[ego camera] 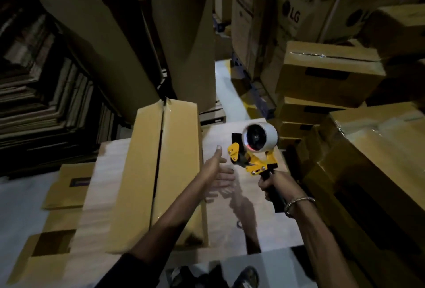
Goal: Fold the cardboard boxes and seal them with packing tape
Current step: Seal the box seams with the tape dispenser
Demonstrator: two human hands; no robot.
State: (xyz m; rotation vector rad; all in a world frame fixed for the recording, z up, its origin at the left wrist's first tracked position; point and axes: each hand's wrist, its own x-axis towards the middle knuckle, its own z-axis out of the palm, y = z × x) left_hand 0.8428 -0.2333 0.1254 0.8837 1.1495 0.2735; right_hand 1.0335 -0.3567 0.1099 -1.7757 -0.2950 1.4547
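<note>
**Seam lies left of the dispenser**

We grip the tape dispenser [254, 149] in our right hand [270, 184]; our left hand [218, 172], fingers spread, reaches beside the folded cardboard box [142, 172], nearer it. Its untaped seam [158, 161] runs away from us.

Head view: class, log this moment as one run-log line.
left hand: open, beside box | right hand: grips tape dispenser | centre seam: looks untaped

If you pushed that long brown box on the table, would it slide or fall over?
The long box would probably slide, not tip: it lies flat and low on the table. Its top seam looks open and untaped, so it may be empty, light, and flex a little. The left hand hovers open beside it.
</note>
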